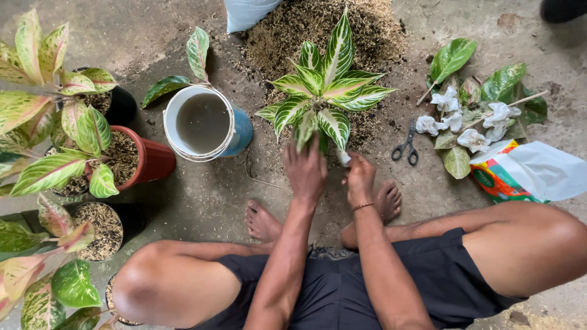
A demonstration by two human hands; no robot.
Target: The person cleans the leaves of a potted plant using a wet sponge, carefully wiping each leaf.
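Observation:
A plant with green-and-white striped leaves [321, 91] stands upright on the concrete floor in front of me. My left hand [306, 171] wraps around its base from the left, partly under the lower leaves. My right hand [359, 177] grips the base from the right, with a small pale object at the fingertips. The pot or root ball is hidden by both hands and the leaves. I squat with my bare feet [263, 221] just behind the plant.
A heap of rice-husk mix [373, 30] lies behind the plant. A blue-and-white bucket of murky water [205, 122] stands left. Potted pink-green plants [92, 153] crowd the left edge. Scissors [406, 146], cut leaves and white flowers [471, 116], and a plastic bag [526, 174] lie right.

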